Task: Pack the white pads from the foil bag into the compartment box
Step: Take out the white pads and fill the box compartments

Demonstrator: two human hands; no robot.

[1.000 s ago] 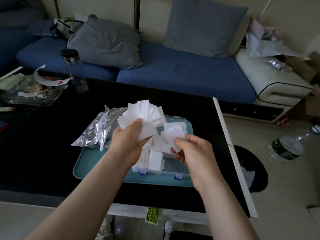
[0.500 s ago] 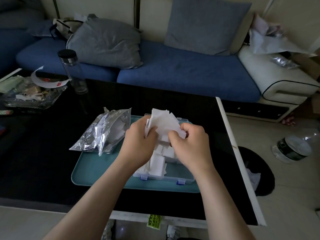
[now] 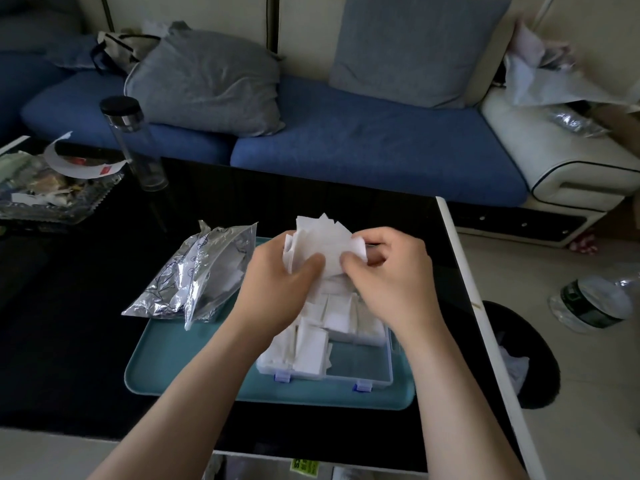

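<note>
Gripping one stack of pads above the box, the left hand and right hand both clenched it; the bag lay beside the box.

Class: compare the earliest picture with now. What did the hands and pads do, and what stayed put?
The right hand moved left to meet the left hand; its few pads joined the fanned ones, and both hands now grip one gathered bunch of white pads above the compartment box. The foil bag, teal tray and box stayed put.
</note>
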